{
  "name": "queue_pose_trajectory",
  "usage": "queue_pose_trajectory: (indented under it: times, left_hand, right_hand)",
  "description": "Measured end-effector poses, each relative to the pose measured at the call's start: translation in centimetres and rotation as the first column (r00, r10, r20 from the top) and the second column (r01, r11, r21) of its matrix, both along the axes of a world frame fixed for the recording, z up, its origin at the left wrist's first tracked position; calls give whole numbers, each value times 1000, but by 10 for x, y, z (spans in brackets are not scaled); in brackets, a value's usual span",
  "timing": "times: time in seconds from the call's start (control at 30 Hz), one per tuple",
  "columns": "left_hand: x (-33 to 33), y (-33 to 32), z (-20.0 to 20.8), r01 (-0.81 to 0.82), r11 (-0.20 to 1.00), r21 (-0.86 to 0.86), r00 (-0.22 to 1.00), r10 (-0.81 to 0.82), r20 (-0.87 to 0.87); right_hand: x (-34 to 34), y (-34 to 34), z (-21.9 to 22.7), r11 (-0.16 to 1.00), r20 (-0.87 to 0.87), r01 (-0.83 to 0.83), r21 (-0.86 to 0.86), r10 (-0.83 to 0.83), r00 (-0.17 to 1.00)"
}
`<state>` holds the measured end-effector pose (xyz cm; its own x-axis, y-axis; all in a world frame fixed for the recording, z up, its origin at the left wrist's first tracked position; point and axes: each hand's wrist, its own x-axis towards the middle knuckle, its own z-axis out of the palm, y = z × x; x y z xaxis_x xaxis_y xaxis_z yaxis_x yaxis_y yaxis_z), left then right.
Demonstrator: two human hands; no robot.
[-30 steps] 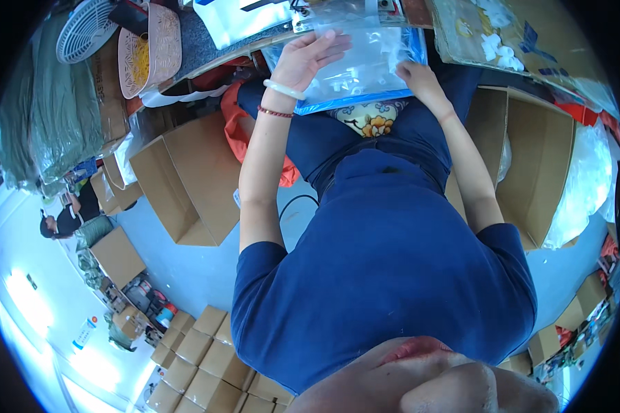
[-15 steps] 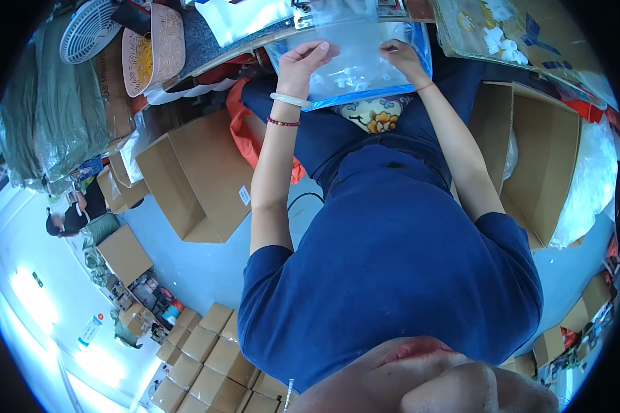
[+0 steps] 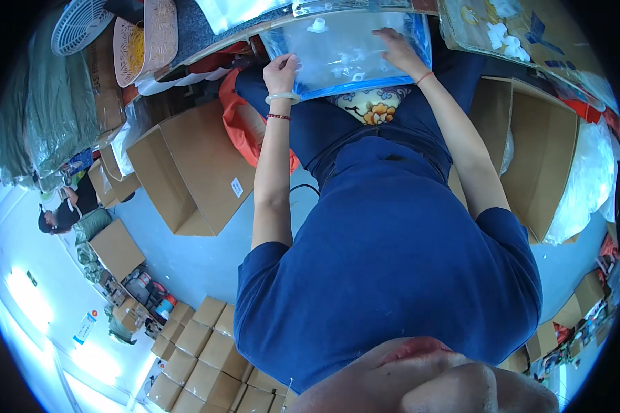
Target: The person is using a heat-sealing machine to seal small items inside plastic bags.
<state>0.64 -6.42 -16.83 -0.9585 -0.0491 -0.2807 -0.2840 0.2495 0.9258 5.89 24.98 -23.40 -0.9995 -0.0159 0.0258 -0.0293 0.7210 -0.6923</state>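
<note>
A shallow blue-edged tray (image 3: 357, 89) lies over my lap against the table, with several small white plastic pieces (image 3: 352, 71) scattered in it. One larger white plastic piece (image 3: 317, 26) stands apart near its far side. At the tray's left edge is my left hand (image 3: 281, 73), its fingers curled closed; whether anything is inside them is hidden. My right hand (image 3: 397, 52) reaches over the right half of the tray, fingers stretched out and apart, with nothing visible in them.
A pink basket (image 3: 145, 43) with yellow bands and a white basket (image 3: 81, 27) stand at far left. More white pieces (image 3: 506, 41) lie on cardboard at right. Open cartons (image 3: 193, 168) flank my legs on both sides. Another person (image 3: 65, 210) is at far left.
The clear plastic sheet or bag that was stretched between my hands is no longer there. My left hand has moved left and nearer and curled; my right hand has spread its fingers over the tray.
</note>
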Motion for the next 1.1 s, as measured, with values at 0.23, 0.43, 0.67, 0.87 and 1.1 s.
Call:
queue_pose_trajectory:
  times: [0.23,0.43,0.67,0.87,1.1]
  left_hand:
    - [5,18,8,155,954,-256,983,-124,135]
    - [21,56,62,83,764,-640,637,-534,-555]
    - [40,84,126,490,738,464,856,-508,-97]
    - [54,81,147,307,723,619,920,-391,1]
    - [56,76,141,137,583,801,909,-395,133]
  right_hand:
    - [-20,-27,5,928,138,-271,254,243,960]
    - [16,7,96,954,148,-233,-189,262,954]
    - [49,4,193,677,246,25,-735,232,941]
    - [52,-13,215,598,275,166,-784,95,957]
    - [53,-16,227,576,390,273,-771,88,917]
